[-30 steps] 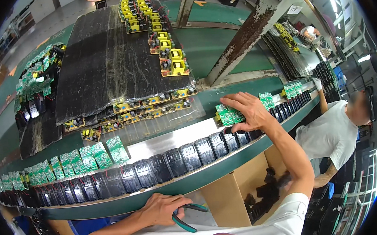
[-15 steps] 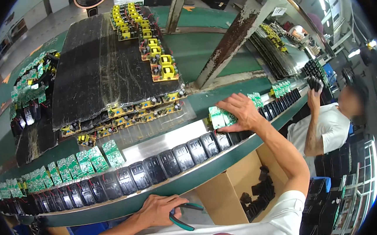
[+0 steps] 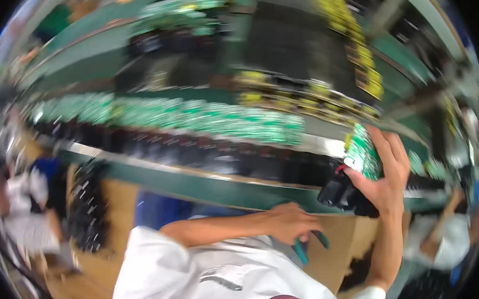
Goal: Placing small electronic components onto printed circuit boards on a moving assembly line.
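Observation:
My right hand (image 3: 387, 175) is closed round several green circuit boards (image 3: 363, 154), fingers behind them and thumb in front. A red wire shows at their lower edge, beside a black plastic housing (image 3: 337, 191) just below, at the table's front edge; whether the thumb also touches the housing is unclear. My left hand (image 3: 292, 223) is nearer my body, closed on pliers (image 3: 300, 252) whose teal and black handles stick out past the fingers; the jaws are hidden. Left of my right hand, a blurred row of green boards (image 3: 209, 118) stands behind a row of black housings (image 3: 223, 161).
Black sheets (image 3: 293, 40) bearing yellow-topped boards (image 3: 363, 52) lie stacked behind the rows. A cardboard box (image 3: 335, 243) is below the front edge. Other people stand at left (image 3: 26, 203) and right (image 3: 445, 235). Another heap of boards (image 3: 185, 14) lies at the back.
The view has swung, so the bench appears shifted right and is blurred. My right hand has drawn the boards away from the row toward the front edge. My left hand still holds the pliers.

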The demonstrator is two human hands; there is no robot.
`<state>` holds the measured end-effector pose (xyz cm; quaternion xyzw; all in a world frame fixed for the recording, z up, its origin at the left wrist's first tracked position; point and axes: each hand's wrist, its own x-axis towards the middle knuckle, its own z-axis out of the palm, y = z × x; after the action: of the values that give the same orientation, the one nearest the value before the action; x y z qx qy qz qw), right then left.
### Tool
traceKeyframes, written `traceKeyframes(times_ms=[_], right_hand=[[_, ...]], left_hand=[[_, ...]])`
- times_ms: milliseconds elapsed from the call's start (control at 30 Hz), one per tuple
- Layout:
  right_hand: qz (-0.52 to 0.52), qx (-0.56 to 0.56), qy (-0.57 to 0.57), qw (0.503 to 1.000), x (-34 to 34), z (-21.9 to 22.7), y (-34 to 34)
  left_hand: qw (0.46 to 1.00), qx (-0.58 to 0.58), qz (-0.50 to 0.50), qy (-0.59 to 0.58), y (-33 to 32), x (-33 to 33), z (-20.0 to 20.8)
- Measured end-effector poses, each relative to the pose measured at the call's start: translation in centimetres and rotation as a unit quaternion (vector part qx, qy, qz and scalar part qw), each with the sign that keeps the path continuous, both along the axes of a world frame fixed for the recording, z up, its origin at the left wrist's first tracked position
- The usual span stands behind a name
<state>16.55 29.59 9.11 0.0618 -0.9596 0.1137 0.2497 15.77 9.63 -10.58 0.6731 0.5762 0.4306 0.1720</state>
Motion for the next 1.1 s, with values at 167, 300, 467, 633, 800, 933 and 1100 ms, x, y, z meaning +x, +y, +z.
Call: traceKeyframes(times_ms=[167,300,467,633,800,933,1100], right_hand=[[0.081,-0.072,0.025,0.994,-6.5,-2.2,-12.1],[0.093,-0.065,0.046,0.992,-11.7,-3.7,-20.2],[0.069,-0.050,0.061,0.995,-16.1,-5.7,-27.1],[0.058,-0.018,0.062,0.996,-19.1,-8.0,-31.1],[0.064,0.016,0.065,0.996,-20.4,-8.9,-33.2],[0.067,0.027,0.046,0.996,-20.9,-8.9,-33.9],[0.067,0.016,0.004,0.998,-21.2,-8.7,-34.3]], left_hand=[[0.998,-0.040,-0.030,-0.035,-4.5,2.0,-1.4],[0.998,-0.063,0.009,0.026,-12.7,0.8,-3.2],[0.991,-0.136,0.008,-0.006,-17.4,-1.4,-3.9],[0.990,-0.139,-0.022,-0.003,-18.4,-1.7,-3.9],[0.992,-0.090,0.017,0.092,-19.0,-2.6,-4.1],[0.986,-0.077,0.059,0.133,-19.2,-3.8,-4.1],[0.982,-0.099,0.062,0.150,-19.3,-4.1,-3.6]])
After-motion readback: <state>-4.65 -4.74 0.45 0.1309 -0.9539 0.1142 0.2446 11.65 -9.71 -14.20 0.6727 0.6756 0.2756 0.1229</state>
